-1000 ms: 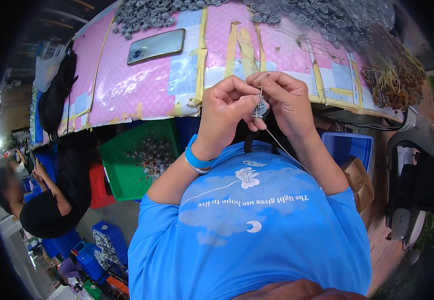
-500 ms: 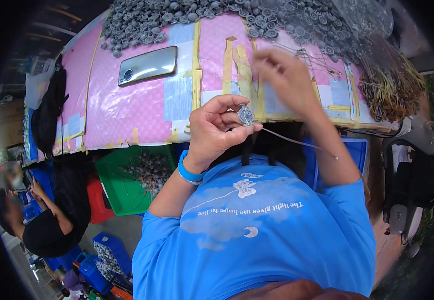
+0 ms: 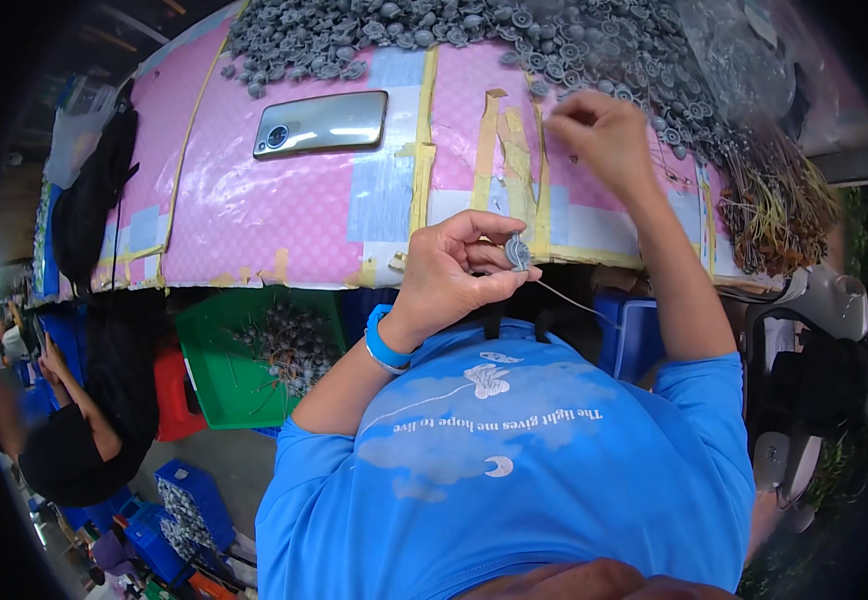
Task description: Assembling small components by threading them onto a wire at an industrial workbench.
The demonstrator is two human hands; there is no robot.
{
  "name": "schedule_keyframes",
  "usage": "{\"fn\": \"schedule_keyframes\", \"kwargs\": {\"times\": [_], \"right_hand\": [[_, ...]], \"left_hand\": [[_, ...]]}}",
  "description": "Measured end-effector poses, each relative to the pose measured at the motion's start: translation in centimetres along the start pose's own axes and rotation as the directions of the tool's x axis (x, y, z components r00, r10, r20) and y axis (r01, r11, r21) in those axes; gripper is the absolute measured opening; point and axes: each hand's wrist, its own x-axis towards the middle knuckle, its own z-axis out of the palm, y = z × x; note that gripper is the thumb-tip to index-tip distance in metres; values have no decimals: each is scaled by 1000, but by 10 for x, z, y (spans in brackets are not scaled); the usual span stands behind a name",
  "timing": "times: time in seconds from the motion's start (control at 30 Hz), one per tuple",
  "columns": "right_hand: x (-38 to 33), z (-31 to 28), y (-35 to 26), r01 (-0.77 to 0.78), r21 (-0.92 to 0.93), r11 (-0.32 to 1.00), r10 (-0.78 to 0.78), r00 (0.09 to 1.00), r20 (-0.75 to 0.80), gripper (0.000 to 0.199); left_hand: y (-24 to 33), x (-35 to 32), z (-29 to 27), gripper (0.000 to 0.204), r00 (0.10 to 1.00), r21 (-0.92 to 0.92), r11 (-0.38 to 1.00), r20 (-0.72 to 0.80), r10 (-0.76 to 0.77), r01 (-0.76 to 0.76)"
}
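Note:
My left hand (image 3: 451, 262) pinches a small round grey plastic part (image 3: 517, 252) between thumb and fingertips, just off the table's near edge. From beside my thumb a thin pale wire (image 3: 572, 302) trails down to the right. My right hand (image 3: 604, 135) hovers over the right half of the table, close to the heap of grey parts (image 3: 594, 50). Its fingers are curled toward the thumb; whatever they may hold is too small to make out. Beneath and beside it lie some loose thin wires (image 3: 679, 172).
A phone (image 3: 321, 124) lies on the pink, taped tabletop (image 3: 224, 220). Bundled brown and yellow wires (image 3: 779, 215) sit at the right end. Below the edge stand a green bin (image 3: 219, 375) with wired parts and a blue bin (image 3: 634, 335). Another person (image 3: 79, 440) is at far left.
My right hand has moved a little to the right, toward the heap. The grey part in my left hand has turned more edge-on. The whole view has shifted slightly.

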Motion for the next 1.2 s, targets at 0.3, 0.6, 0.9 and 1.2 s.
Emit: {"fn": "schedule_keyframes", "kwargs": {"times": [0.3,0.6,0.9,1.2], "right_hand": [[-35,0,2,215,-357,909,-234,972,-11,16],[-107,-7,-80,-7,265,964,-23,994,109,23],[-145,-7,-99,-71,687,724,8,996,94,20],[-149,-6,-98,-335,671,661,212,942,262,16]], "left_hand": [[11,-17,3,43,994,53,996,-74,79,-75],[17,-40,3,45,960,281,939,-138,243,-197],[22,-45,13,41,945,476,852,-113,307,-220],[15,-41,24,42,863,765,547,24,504,-341]]}}
